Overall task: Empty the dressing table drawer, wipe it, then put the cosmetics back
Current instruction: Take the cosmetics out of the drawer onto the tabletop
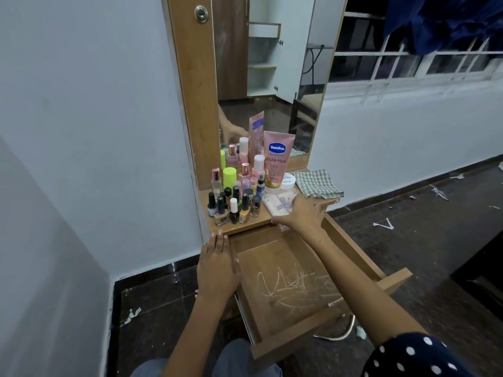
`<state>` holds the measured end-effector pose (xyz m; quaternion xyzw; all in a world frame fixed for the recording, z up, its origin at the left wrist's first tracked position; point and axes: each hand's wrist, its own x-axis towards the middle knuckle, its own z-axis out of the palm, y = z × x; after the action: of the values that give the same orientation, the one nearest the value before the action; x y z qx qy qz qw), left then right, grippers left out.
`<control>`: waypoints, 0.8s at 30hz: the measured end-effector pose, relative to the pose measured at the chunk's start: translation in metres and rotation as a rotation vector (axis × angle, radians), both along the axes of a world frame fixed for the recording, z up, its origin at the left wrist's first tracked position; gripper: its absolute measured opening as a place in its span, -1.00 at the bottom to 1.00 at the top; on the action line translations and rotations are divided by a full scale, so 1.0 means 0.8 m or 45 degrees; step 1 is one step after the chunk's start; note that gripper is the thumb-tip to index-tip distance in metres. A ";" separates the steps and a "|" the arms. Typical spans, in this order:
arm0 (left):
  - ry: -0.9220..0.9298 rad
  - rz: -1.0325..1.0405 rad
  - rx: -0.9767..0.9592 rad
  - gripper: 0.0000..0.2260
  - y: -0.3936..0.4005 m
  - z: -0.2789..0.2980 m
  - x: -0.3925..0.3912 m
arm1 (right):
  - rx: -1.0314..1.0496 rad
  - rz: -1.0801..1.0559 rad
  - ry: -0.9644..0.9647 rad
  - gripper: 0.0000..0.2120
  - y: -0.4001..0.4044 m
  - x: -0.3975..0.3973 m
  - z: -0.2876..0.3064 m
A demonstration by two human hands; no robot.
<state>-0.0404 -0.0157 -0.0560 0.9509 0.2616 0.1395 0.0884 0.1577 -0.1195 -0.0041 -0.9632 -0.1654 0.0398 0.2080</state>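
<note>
The wooden drawer (351,240) is pulled out toward me, and its bare bottom shows white scratch marks. My left hand (217,263) lies flat on the drawer's left side wall, fingers straight. My right hand (300,213) reaches over the drawer to the table top and grips a clear plastic case of small cosmetics (277,202) at its near edge. Several nail polish bottles (234,206) stand on the left of the table top. A pink Vaseline tube (277,156) stands behind them by the mirror. A folded checked cloth (317,183) lies at the right end.
A mirror (272,77) rises behind the table top (245,223). A white wall stands close on the left. Dark floor tiles with white scraps surround the table. A bent metal handle (345,331) lies on the floor under the drawer front. My knees are below the drawer.
</note>
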 end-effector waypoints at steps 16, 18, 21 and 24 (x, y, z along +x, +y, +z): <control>-0.020 0.001 0.038 -0.49 0.002 -0.009 0.002 | 0.192 0.468 -0.184 -0.53 -0.065 -0.030 -0.016; -0.018 -0.004 0.011 -0.48 0.002 -0.006 0.002 | 0.229 0.471 -0.193 -0.59 -0.061 -0.031 -0.022; 0.002 -0.012 0.010 -0.47 0.001 -0.004 0.001 | 0.271 0.434 -0.210 -0.62 -0.057 -0.028 -0.029; 0.020 -0.013 0.020 -0.46 0.001 -0.002 0.000 | 0.268 0.430 -0.222 -0.62 -0.055 -0.024 -0.035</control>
<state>-0.0407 -0.0152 -0.0576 0.9540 0.2563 0.1337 0.0795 0.1386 -0.1634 -0.0322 -0.8946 -0.3450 -0.0269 0.2826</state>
